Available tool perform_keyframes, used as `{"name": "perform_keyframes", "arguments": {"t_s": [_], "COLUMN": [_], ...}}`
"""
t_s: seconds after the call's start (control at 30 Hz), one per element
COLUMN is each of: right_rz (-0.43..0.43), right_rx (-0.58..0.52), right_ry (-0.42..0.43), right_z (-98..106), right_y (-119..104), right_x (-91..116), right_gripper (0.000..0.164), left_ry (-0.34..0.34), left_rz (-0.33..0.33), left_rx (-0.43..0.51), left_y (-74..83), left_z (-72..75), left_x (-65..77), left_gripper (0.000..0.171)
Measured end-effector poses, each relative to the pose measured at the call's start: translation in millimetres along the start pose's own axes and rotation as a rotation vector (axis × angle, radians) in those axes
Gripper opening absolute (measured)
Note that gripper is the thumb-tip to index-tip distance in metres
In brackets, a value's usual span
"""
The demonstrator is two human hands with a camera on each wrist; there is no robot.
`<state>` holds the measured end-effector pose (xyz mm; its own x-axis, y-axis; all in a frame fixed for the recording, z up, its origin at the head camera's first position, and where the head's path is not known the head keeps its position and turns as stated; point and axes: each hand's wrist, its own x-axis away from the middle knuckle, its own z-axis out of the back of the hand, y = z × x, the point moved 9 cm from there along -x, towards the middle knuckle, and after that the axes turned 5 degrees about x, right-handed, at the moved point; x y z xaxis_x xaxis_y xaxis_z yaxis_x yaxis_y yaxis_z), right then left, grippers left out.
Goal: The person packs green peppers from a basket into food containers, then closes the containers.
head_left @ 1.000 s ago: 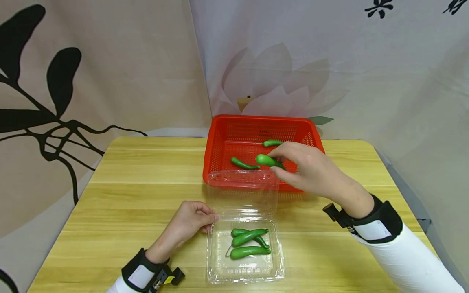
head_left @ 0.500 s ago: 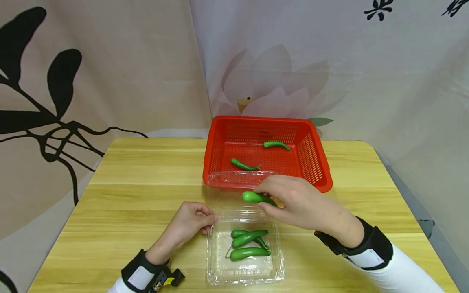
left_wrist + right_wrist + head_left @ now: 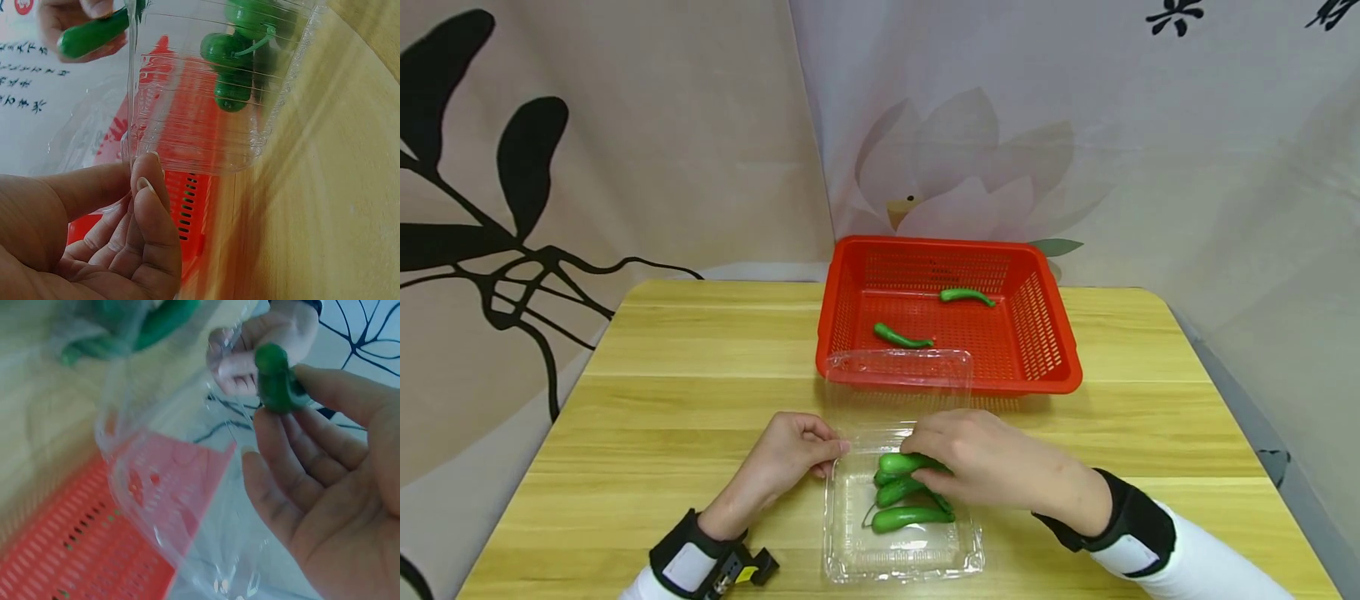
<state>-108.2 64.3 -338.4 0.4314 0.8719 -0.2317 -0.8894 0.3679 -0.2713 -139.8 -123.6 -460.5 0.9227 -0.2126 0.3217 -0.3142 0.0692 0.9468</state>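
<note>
A clear plastic clamshell box (image 3: 856, 557) lies open on the table, its lid (image 3: 880, 400) tilted back against the red basket. My left hand (image 3: 793, 454) pinches the box's left edge near the hinge; thumb and fingertips meet on the plastic in the left wrist view. Over the box's far part, my right hand (image 3: 981, 460) holds a green chili pepper (image 3: 275, 381) between thumb and fingers. Beneath and in front of it, several green chili peppers (image 3: 912, 518) lie in the box, partly covered by my right hand.
Behind the box stands a red perforated basket (image 3: 1037, 385), with two green chili peppers (image 3: 967, 295) spaced apart inside. Both rest on a wooden table (image 3: 700, 358). A printed cloth (image 3: 715, 125) hangs behind the table.
My right hand has carried the chili pepper from above the basket toward me and down over the box. My left hand has stayed at the box's edge.
</note>
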Motion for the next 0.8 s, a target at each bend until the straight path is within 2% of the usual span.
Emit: {"name": "perform_keyframes", "arguments": {"t_s": [0.33,0.57,0.8], "right_rz": [-0.031,0.004,0.044], "right_rx": [-0.01,-0.028,0.011], "right_ry": [-0.21,-0.236,-0.249], "right_z": [-38,-55,-69], "right_y": [-11,-18,-24], "right_x": [3,4,4], "right_gripper": [0.012,0.021,0.025], "left_ry": [-0.005,-0.001,-0.005], "left_rz": [0.005,0.013,0.014], "left_rx": [0.006,0.007,0.011], "left_y": [0.8,1.6,1.9], "left_z": [-0.1,0.5,0.5], "left_x": [-0.2,-0.5,0.3], "left_gripper": [0.016,0.016,0.016]}}
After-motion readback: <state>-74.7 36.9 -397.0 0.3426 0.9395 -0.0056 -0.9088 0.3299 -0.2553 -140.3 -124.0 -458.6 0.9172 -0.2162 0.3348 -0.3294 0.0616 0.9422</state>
